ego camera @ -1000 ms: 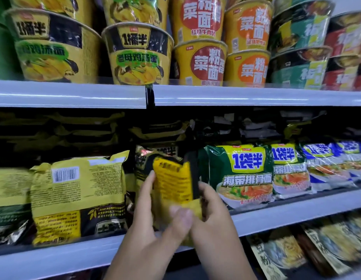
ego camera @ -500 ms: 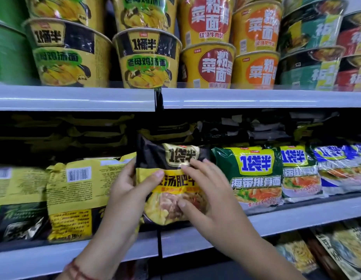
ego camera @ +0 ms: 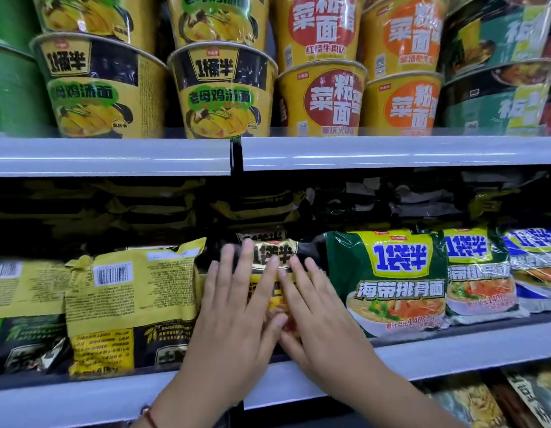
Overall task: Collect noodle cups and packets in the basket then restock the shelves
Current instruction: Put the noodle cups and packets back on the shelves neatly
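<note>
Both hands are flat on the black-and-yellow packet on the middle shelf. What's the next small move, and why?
Probably lift both hands away. The left hand and right hand lie with straight fingers on the black-and-yellow packet, which stands face-out between the yellow back-facing packet and the green packet, apparently seated on the shelf.

packets (ego camera: 388, 282) crowd shelf, dark gap (ego camera: 268, 186) above

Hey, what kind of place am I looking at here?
Most likely a grocery or convenience store aisle: white shelving carries stacked noodle cups above rows of packaged noodle packets, and both hands press a black and yellow packet into its row.
</note>
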Tool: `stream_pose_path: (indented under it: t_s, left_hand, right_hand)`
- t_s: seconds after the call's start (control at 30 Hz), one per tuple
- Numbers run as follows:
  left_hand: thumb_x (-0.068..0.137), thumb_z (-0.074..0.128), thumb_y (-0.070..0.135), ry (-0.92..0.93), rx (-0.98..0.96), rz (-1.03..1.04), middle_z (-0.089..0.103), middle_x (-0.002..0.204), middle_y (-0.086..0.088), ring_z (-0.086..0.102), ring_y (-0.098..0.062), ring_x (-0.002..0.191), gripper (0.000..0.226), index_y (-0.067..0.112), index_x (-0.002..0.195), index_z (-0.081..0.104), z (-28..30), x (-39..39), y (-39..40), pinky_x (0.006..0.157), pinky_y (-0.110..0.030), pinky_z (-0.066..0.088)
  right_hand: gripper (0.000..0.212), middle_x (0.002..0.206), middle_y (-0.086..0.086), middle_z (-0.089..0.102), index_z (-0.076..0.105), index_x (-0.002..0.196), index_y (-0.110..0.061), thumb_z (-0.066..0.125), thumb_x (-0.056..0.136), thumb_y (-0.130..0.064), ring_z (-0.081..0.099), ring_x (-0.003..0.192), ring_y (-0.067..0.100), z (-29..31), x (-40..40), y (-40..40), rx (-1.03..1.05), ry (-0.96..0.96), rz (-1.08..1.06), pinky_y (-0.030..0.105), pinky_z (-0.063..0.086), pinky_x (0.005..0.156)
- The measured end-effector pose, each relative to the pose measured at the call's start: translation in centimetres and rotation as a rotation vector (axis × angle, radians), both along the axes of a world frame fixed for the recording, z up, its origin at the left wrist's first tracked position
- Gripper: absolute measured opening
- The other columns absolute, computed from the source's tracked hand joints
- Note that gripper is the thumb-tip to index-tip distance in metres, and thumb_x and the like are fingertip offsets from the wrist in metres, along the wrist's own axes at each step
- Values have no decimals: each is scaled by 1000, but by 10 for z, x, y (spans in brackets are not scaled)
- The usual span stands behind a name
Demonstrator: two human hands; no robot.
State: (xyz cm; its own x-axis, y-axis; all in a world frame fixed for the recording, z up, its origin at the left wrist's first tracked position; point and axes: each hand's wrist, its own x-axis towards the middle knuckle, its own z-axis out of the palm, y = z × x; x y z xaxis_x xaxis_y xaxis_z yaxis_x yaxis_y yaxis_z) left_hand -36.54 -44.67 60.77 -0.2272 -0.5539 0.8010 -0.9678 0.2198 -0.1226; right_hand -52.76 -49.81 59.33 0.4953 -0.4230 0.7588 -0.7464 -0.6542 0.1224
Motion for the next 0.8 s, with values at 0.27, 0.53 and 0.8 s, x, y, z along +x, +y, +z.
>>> stream_pose_path:
  t_s: [0.27,0.53,0.8]
  left_hand:
    - [94,20,70,-183,144,112,-3,164,-10,-3,-30,151,87,11,157,7,3,17,-17,117,-45,7]
    - [80,29,84,-198,151,180,8,162,-18,9,-31,151,113,0,154,16,11,23,-23,117,-47,14]
    - [69,19,96,-188,200,260,19,160,-18,22,-30,147,129,-2,153,18,12,37,-18,113,-42,18]
  right_hand:
    - [116,158,13,31,31,151,-5,54,66,-81,27,147,28,47,-11,3,-78,345,-110,42,22,117]
    - [131,156,17,33,14,156,-3,51,64,-89,37,140,34,94,-11,-11,-73,623,-193,45,21,119]
    - [137,163,18,1,-24,149,1,47,71,-87,10,151,30,97,-20,-8,-55,759,-298,42,0,122]
